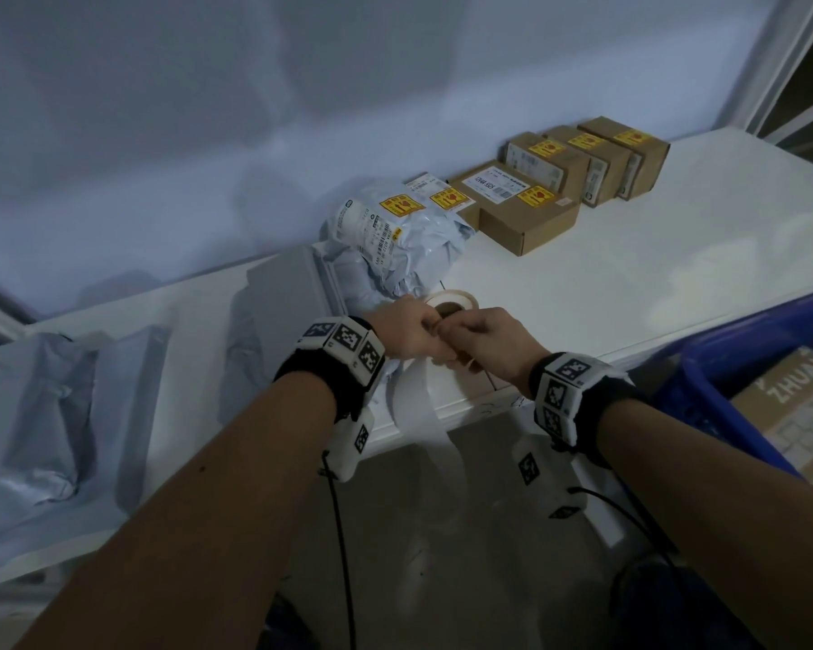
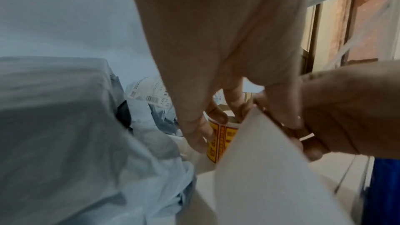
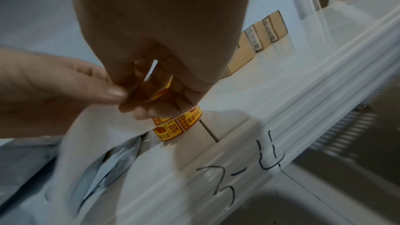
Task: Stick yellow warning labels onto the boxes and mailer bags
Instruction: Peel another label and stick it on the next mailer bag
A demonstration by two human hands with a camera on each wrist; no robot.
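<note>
A roll of yellow warning labels (image 1: 452, 301) (image 2: 218, 141) (image 3: 173, 126) stands near the front edge of the white table (image 1: 583, 283). My left hand (image 1: 411, 335) (image 2: 207, 126) grips the roll, and the white backing strip (image 1: 418, 410) (image 2: 259, 168) trails from it over the table edge. My right hand (image 1: 482, 340) (image 3: 151, 102) meets it from the right and pinches a yellow label (image 3: 161, 92) at the roll's top. A crumpled grey mailer bag (image 1: 395, 236) and several brown boxes (image 1: 526, 213) behind the hands each carry a yellow label.
Grey mailer bags (image 1: 43, 415) (image 1: 287, 293) with no label showing lie on the table's left side. A blue crate (image 1: 705, 396) holding a cardboard box (image 1: 794, 415) stands at the right. A wall runs behind the table.
</note>
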